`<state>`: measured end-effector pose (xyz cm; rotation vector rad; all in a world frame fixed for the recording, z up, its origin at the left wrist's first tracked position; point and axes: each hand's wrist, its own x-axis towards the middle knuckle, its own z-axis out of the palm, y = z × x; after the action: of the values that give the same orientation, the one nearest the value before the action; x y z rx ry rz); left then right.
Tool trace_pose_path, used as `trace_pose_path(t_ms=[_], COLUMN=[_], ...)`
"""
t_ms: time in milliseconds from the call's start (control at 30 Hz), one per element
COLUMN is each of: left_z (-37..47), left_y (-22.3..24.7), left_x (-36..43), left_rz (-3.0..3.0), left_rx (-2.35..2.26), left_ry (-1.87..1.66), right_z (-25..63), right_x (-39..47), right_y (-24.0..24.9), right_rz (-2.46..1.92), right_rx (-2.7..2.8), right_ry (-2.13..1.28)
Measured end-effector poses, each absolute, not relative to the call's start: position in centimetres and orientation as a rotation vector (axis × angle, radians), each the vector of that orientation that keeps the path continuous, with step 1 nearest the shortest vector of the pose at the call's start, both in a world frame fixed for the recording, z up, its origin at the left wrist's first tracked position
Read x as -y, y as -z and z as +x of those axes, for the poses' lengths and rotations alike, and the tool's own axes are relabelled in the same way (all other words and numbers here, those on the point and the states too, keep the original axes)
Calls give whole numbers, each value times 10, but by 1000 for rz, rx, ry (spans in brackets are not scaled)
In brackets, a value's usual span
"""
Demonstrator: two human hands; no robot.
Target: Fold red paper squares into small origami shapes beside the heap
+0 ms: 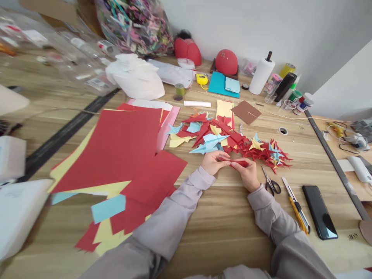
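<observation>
Between my two hands is a small piece of folded red paper (pixel 243 163), held just above the table. My left hand (pixel 214 162) pinches its left end, thumb and fingers together. On the other end, my right hand (pixel 246 172) is closed with the thumb along the paper. Right behind them lies a heap of folded paper shapes, among them a light blue paper plane (pixel 210 143), a yellow paper star (pixel 256 144) and many red folded pieces (pixel 200 133). Part of the held paper is hidden by my fingers.
Large red sheets (pixel 128 143) over yellow ones spread at left, with a light blue slip (pixel 108 208). Scissors (pixel 271 183), a utility knife (pixel 296 205) and a phone (pixel 319 212) lie at right. Behind stand a tape measure (pixel 201 79), a paper roll (pixel 262 75) and bottles.
</observation>
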<state>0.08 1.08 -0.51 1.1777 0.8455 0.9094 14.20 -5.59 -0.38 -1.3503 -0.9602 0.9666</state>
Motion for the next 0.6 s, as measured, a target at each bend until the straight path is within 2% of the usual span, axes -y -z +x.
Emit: trace_pose_path(t_ms=[267, 600], left_z=[4, 4], left_y=[10, 10], left_x=[-11, -11], left_rz=[938, 941], left_rx=[-809, -787], left_ry=[-913, -944], right_z=[142, 143], right_x=[54, 53], right_y=[4, 4], right_rz=[-1368, -1373], right_rx=[936, 930], right_ry=[-932, -933])
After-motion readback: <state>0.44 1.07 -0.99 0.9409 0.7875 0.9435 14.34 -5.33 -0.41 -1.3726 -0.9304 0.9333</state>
